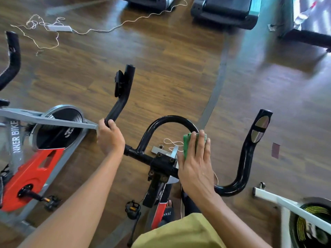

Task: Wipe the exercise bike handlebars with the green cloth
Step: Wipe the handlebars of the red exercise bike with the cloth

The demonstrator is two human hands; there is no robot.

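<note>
left hand (109, 138) closed around the left bar of the black handlebars (168, 120), right hand (194, 163) open and flat, fingers spread, pressing the green cloth (187, 144) on the centre loop

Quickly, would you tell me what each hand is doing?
Left hand: closed around the left handlebar.
Right hand: open, pressing the green cloth flat.
</note>
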